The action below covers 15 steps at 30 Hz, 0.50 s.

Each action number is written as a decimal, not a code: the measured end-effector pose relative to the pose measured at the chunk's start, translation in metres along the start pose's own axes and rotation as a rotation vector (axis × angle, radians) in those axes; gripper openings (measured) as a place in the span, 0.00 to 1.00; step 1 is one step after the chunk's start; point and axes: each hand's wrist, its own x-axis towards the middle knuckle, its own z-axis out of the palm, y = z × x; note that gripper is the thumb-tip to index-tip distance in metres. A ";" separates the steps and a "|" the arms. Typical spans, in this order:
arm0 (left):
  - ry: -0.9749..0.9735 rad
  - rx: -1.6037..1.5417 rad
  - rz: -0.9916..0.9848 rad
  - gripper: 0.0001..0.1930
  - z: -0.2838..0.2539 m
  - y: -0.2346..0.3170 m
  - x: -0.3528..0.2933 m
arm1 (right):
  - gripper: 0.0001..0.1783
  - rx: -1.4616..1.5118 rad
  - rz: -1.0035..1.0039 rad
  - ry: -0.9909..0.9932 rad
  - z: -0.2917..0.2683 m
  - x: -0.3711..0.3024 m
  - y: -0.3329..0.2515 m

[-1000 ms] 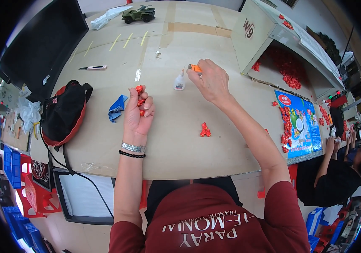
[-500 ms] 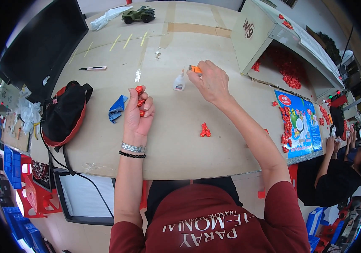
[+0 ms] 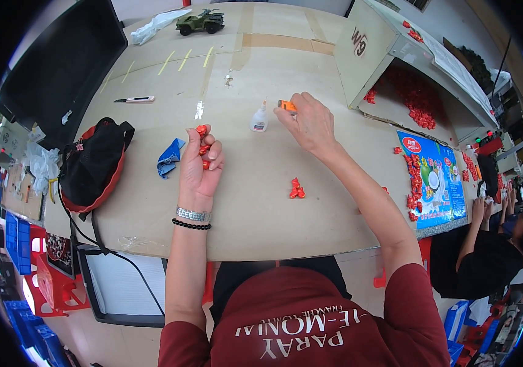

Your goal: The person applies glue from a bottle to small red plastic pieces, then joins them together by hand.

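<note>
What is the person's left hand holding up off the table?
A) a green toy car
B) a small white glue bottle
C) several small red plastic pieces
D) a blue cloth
C: the left hand is curled around small red pieces, while the white glue bottle stands on the table near the right hand.

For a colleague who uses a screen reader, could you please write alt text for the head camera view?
Seen from above, a person at a tan worktable holds small red parts in the raised left hand, while the right hand pinches an orange piece beside a small white bottle. A black bag lies at left; another person sits at right.
</note>
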 end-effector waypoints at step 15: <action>-0.340 0.289 -0.185 0.22 0.026 0.001 -0.025 | 0.23 0.221 -0.002 -0.091 0.028 -0.006 -0.006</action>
